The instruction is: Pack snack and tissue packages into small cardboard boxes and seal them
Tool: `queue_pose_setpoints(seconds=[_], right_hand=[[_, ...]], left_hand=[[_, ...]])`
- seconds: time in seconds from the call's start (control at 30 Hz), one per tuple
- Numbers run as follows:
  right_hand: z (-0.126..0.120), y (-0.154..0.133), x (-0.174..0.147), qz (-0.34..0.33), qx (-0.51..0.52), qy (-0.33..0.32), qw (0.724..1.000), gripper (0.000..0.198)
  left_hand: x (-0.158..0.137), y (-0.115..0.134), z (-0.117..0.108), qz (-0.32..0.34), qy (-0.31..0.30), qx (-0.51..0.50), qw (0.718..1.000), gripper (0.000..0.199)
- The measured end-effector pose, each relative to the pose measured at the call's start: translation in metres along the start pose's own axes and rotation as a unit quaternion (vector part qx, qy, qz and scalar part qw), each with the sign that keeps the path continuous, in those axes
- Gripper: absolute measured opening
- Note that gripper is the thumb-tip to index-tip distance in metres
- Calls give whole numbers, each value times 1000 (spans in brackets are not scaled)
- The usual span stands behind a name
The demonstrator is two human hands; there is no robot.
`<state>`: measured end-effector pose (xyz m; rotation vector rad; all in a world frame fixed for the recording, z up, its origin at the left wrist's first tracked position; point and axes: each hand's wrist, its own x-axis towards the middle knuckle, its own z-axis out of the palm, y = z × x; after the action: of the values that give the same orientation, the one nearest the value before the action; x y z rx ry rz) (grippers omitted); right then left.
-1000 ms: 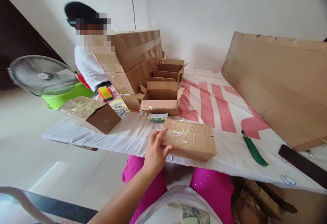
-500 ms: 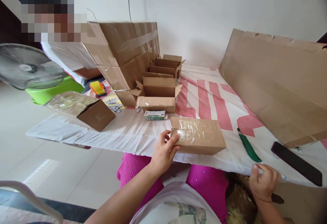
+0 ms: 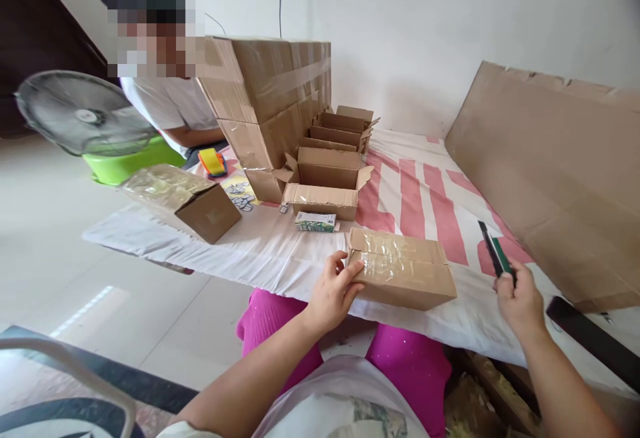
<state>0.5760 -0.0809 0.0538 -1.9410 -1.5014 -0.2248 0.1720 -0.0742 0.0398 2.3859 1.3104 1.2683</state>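
My left hand point(image 3: 336, 291) grips the near left end of a taped cardboard box point(image 3: 405, 268), its thumb on top over the clear tape. The box lies flat at the table's front edge. In my right hand point(image 3: 521, 298) is a green utility knife point(image 3: 497, 251), held above the cloth to the right of the box, its dark tip pointing up and away. Beyond the box's left end lies a small green-and-white carton point(image 3: 315, 222). A black phone point(image 3: 595, 341) rests to the right of my right hand.
Open cardboard boxes point(image 3: 327, 195) stand in a row beside a tall stack of sealed boxes point(image 3: 270, 85). Another taped box point(image 3: 210, 215) sits at left, near a tape dispenser point(image 3: 213, 163). A large cardboard sheet point(image 3: 555, 178) leans at right. A person point(image 3: 170, 105) sits beyond a fan point(image 3: 85, 115).
My right hand has picked up the utility knife from the cloth and raised it. My left hand stays on the box. The view has shifted slightly left.
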Motion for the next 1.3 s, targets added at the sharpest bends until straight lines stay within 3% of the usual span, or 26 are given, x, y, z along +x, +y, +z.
queue_pose_setpoints(seconds=[0.1,0.2,0.3,0.37,0.53,0.97,1.3], right_hand=[[-25,-68,19,-164,76,-29,983,37],[-37,-131,29,-329,122,-117,929,32],[-33,-171,32,-424,134,-174,879,30],[-26,-183,33,-454,115,-183,864,29],[-22,-187,39,-474,49,-191,858,31],[-63,-157,57,-402,-64,-317,857,37],[-87,-119,56,-375,-76,-297,875,41]], left_hand=[[0,0,0,1,1,4,1000,35],[-1,1,0,1,1,9,1000,35],[0,2,0,5,1,11,1000,35],[0,2,-1,9,0,13,1000,35],[1,2,-2,16,0,18,1000,34],[1,4,-1,16,-8,33,999,34],[5,6,1,20,-21,29,999,33]])
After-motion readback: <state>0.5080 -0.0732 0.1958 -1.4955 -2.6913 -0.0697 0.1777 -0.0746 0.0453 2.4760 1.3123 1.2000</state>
